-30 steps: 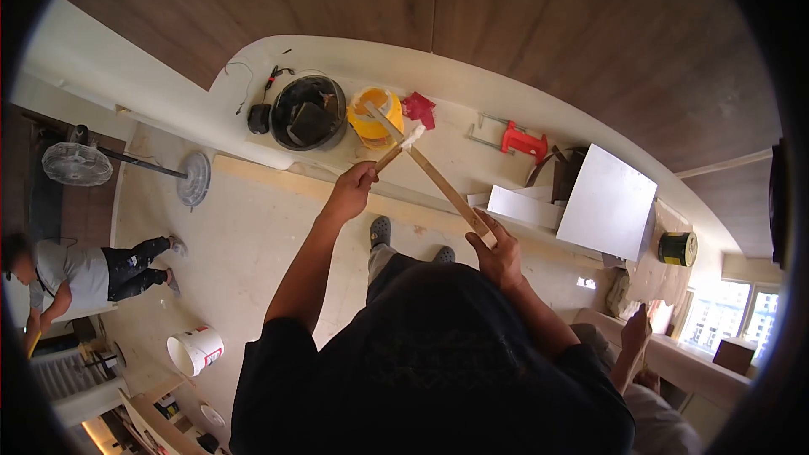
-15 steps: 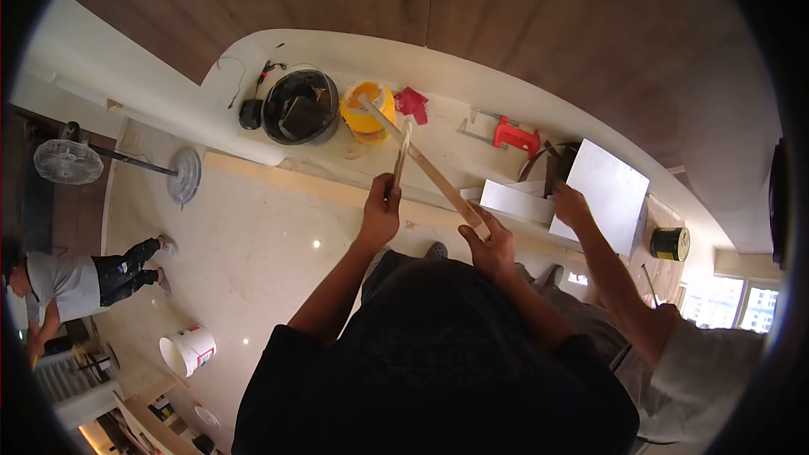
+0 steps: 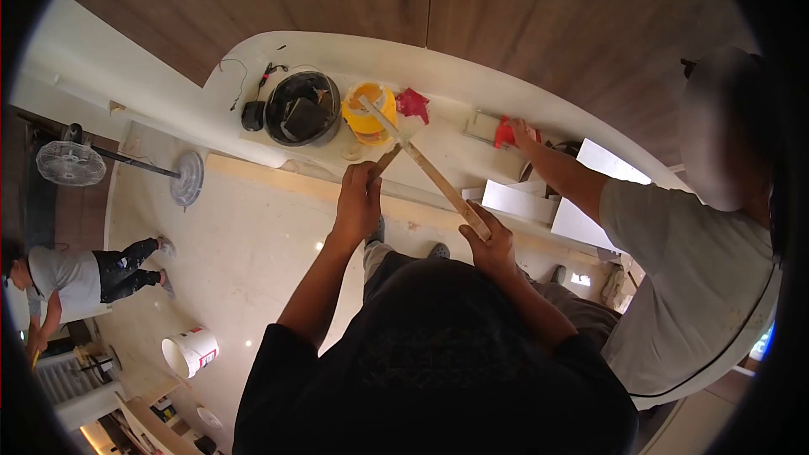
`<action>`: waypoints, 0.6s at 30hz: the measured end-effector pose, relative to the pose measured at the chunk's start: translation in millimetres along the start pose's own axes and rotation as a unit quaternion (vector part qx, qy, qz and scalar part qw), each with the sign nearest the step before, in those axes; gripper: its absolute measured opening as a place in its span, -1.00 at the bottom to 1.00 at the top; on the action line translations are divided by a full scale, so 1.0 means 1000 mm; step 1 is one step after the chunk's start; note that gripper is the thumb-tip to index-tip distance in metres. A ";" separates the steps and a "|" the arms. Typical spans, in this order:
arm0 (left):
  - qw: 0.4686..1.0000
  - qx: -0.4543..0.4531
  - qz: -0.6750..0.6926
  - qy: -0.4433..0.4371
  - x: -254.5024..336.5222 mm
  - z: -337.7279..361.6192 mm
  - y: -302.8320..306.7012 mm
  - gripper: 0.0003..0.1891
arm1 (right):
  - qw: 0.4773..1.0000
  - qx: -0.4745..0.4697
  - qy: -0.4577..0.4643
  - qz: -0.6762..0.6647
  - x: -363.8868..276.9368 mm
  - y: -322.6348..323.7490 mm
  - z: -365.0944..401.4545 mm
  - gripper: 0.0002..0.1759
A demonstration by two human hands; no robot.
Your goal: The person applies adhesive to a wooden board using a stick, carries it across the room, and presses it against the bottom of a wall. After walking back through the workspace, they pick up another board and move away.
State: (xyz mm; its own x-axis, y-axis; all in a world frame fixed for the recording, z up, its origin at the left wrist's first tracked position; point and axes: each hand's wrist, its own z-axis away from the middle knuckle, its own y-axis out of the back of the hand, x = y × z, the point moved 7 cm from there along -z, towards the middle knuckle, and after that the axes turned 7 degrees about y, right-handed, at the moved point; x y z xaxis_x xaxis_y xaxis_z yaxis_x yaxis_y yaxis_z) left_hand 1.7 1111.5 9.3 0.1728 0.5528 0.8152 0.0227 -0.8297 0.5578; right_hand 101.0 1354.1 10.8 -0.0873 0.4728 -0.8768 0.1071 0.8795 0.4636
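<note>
My right hand [image 3: 495, 246] is closed around the near end of a long wooden stick [image 3: 438, 182]. Its far end reaches over a yellow bucket [image 3: 368, 122] smeared with pale material. My left hand [image 3: 359, 202] grips a short, narrow flat tool [image 3: 386, 162], like a scraper. The tool's tip meets the stick partway along, just in front of the bucket; a pale smear shows at that spot. The exact kind of this tool is hard to make out. Beside the yellow bucket lies a crumpled red cloth [image 3: 413, 105].
A black bucket [image 3: 330, 131] holding dark items stands on the white ledge. At right, a co-worker [image 3: 699, 286] reaches to a red clamp [image 3: 506, 132] near white boards [image 3: 514, 200]. Another person [image 3: 67, 278], a fan [image 3: 187, 179] and a white bucket [image 3: 202, 352] are at left.
My left hand has moved left and tilted the flat tool against the stick. The co-worker has leaned in, moving a hand from the white boards to the red clamp.
</note>
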 end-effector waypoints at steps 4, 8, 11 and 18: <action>0.997 -0.029 -0.069 -0.031 -0.011 -0.013 -0.012 -0.73 | 1.000 -0.004 -0.015 0.003 0.003 0.000 0.000 -0.51; 0.999 -0.011 -0.037 0.022 -0.047 -0.030 -0.010 -0.76 | 1.000 -0.004 -0.005 0.008 0.002 0.000 0.000 -0.50; 0.995 -0.026 0.031 0.093 -0.061 -0.032 -0.009 -0.76 | 1.000 -0.006 -0.011 0.012 0.001 0.000 -0.002 -0.50; 0.965 -0.129 0.123 0.193 -0.048 -0.007 -0.010 -0.73 | 1.000 -0.012 -0.017 0.008 0.005 -0.001 -0.001 -0.49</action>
State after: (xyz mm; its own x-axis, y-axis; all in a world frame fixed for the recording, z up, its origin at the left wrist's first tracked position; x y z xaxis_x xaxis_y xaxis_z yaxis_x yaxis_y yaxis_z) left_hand -13.2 1094.2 -34.5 -0.2388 0.3704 0.8976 -0.2267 -0.9201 0.3194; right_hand 99.7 1355.6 5.6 -0.0519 0.4849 -0.8730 0.0836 0.8733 0.4800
